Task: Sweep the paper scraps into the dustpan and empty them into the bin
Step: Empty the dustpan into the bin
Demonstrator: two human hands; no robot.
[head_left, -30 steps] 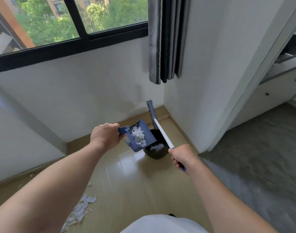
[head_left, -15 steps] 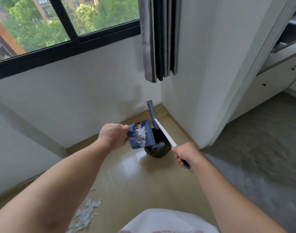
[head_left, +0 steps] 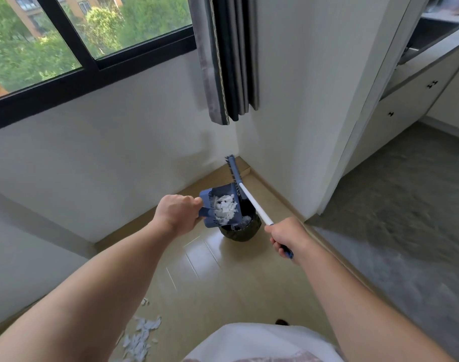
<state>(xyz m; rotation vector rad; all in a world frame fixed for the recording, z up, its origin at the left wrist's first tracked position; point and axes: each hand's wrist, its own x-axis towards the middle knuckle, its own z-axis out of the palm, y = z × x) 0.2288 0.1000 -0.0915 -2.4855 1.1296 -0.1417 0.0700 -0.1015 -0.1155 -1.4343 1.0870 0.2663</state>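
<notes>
From the head camera, two hands are in view. The left hand [head_left: 176, 215] is curled tight round the handle of the one blue dustpan [head_left: 210, 197], which juts out just right of its knuckles, tipped over the rim of the single dark bin [head_left: 242, 232]. One clump of white paper scraps [head_left: 224, 209] lies in the pan, and a few more pieces show inside the bin below it. The right hand [head_left: 285, 235] is closed round the lower end of the one broom [head_left: 253, 203]. Its white shaft runs up and away to the left of that hand, past the bin's far side, and the blue brush head [head_left: 232, 168] reaches toward the wall corner. Low behind the left forearm, a second scatter of scraps [head_left: 141, 335] lies on the wooden floor [head_left: 223, 283]. One grey curtain [head_left: 228, 58] hangs above both hands.
</notes>
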